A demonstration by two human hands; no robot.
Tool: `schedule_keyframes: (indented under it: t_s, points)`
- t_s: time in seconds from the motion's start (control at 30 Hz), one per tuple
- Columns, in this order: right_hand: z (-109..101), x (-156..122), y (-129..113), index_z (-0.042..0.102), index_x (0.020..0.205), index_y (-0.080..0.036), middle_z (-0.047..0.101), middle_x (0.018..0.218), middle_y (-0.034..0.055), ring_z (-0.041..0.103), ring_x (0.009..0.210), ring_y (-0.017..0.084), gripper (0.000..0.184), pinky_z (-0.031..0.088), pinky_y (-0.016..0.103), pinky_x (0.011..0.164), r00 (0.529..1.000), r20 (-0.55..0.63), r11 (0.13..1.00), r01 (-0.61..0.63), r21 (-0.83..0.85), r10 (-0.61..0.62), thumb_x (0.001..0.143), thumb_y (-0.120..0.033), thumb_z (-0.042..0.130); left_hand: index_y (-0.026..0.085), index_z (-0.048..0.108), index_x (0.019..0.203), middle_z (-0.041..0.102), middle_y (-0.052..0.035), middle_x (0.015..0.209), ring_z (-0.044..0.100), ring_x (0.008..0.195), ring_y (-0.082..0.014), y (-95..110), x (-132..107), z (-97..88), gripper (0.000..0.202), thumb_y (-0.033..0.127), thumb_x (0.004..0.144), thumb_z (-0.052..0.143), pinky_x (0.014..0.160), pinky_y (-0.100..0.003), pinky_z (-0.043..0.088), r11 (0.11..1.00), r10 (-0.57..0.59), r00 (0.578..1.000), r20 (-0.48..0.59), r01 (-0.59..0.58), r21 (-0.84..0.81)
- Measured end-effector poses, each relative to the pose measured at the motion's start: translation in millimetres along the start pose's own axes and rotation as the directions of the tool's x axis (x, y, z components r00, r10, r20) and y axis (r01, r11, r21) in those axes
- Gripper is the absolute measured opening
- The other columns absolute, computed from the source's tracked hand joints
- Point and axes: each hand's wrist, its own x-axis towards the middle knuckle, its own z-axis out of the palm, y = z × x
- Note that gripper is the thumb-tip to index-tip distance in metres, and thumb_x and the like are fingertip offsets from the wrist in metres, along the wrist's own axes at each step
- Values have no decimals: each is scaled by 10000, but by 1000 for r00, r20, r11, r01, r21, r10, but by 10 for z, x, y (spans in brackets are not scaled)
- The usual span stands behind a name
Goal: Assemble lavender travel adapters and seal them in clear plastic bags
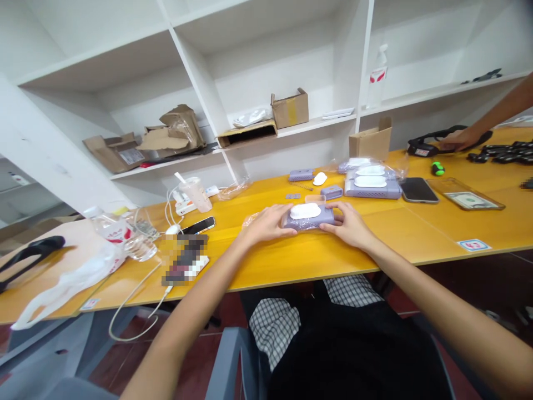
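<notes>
A small light-purple box (308, 222) with a white oval piece (305, 211) on top sits at the table's front middle, with clear plastic film about its lower part. My left hand (272, 221) grips its left end, thumb along the near side. At the right end, my right hand (348, 223) holds it between thumb and fingers. Just behind lies a clear orange-tinted piece (315, 198). Farther back are a purple ring-like part (332, 192), a white rounded piece (320, 178), small purple strips (292, 196) and another purple part (301, 175).
Right of my hands are similar purple boxes (372, 189) with plastic film, a phone (420, 190) and a brown tray (468, 194). A co-worker's hand (458, 139) touches a black strap at far right. Bottles, a cup (195, 194) and a cable (129, 297) are left.
</notes>
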Motion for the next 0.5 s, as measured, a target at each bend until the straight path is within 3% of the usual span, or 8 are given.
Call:
schedule_keyframes:
  t_s: [0.1,0.2,0.37,0.5]
  points:
    - [46,6,-23,622,1190,-258,584,1352,128,746,1004,289,566,617,555,958,999,7,992,-51,112,51,693,-355,876,222,560,1450,643,-150,1382,596,1237,-371,-64,55,30,732,522,822,787,1067,-506,449,999,19,1000,9,-18,-30]
    - [66,27,-62,584,1198,-256,682,1223,110,756,988,291,591,622,549,939,995,-52,985,-74,158,83,693,-358,874,224,583,1419,654,-143,1339,602,1203,-357,-101,147,59,735,535,792,808,1038,-490,466,997,31,999,18,-30,-69]
    - [19,49,-177,604,1120,-271,760,1117,79,716,1144,320,387,527,599,1049,994,-105,999,19,-36,-22,779,-301,785,193,654,1303,694,-139,1224,637,1078,-341,-27,262,105,702,562,739,845,921,-455,501,997,26,1000,-13,-27,-69]
    - [-20,23,-285,613,1143,-261,767,1112,87,714,1132,330,368,512,595,1042,995,-81,988,50,-146,-62,798,-242,740,186,681,1261,713,-136,1173,645,1033,-345,111,340,146,688,570,720,862,903,-464,497,996,27,999,-38,-30,-87]
